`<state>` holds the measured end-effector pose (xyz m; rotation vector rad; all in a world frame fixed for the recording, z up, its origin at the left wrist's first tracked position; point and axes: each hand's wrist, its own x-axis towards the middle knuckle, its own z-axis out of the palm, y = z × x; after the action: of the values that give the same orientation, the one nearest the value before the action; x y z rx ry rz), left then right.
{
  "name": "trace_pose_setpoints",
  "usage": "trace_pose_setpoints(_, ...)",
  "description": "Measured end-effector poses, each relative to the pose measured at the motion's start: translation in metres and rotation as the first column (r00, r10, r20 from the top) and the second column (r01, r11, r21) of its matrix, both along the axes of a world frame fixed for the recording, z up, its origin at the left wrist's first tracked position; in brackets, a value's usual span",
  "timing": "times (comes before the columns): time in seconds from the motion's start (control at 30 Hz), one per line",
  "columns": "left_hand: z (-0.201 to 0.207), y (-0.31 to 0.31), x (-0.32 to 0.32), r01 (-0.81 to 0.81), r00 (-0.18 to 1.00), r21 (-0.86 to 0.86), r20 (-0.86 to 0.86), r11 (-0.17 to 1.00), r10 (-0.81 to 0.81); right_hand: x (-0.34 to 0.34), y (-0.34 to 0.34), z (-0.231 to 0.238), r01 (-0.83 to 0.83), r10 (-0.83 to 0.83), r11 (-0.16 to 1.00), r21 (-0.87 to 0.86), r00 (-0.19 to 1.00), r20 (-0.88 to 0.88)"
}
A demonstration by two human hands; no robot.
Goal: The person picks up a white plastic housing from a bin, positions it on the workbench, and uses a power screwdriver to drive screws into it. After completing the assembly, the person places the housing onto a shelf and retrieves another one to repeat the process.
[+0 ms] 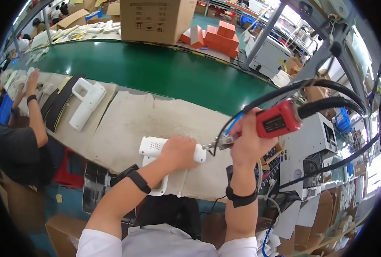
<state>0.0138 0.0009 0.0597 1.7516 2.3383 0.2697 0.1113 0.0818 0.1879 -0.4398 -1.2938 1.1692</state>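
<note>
On the cardboard-covered bench in front of me lies a white plastic housing [149, 146] with a handle and a patch of small holes. My left hand [179, 152] is closed around its barrel and presses it down. My right hand [247, 143] grips a red power screwdriver [278, 120], held sideways with its tip pointing left. The tip meets or nearly meets the housing's right end; whether it sits in a screw is too small to tell. A thick black cable [327, 103] runs from the tool's back. From the housing, a thin white cord [183, 182] hangs toward me.
Another white housing [87, 103] lies to the left, near black strips [62, 105]. A co-worker [19, 145] stands at the far left. Beyond the bench runs a green conveyor belt [165, 64], with a large carton [156, 21] and orange boxes [220, 38] behind it. Grey equipment [306, 141] stands right.
</note>
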Motion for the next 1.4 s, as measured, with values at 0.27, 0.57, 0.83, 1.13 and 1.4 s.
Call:
trace_pose_setpoints(0.27, 0.014, -0.001, 0.004, -0.004, 1.000, -0.133, 0.019, 0.991, 0.006, -0.008, 0.002, -0.011, -0.094, 0.094, 0.995, -0.036, 0.996, 0.000)
trace_pose_setpoints(0.57, 0.033, -0.009, -0.002, -0.101, 0.935, 0.142, 0.352, 0.985, 0.045, -0.012, -0.002, -0.011, -0.121, 0.121, 0.993, 0.011, 0.993, 0.013)
trace_pose_setpoints(0.83, 0.023, -0.011, -0.005, -0.133, 0.928, 0.194, 0.368, 0.972, 0.054, -0.012, -0.007, -0.006, -0.132, 0.131, 0.990, 0.043, 0.991, 0.019)
trace_pose_setpoints(1.13, 0.022, -0.014, 0.000, -0.193, 0.902, 0.166, 0.419, 0.967, 0.108, -0.011, -0.007, -0.011, -0.147, 0.147, 0.988, 0.045, 0.989, 0.007)
trace_pose_setpoints(1.4, 0.008, -0.013, -0.002, -0.110, 0.948, 0.178, 0.316, 0.978, 0.049, -0.012, -0.004, -0.013, -0.141, 0.136, 0.982, 0.127, 0.990, 0.046)
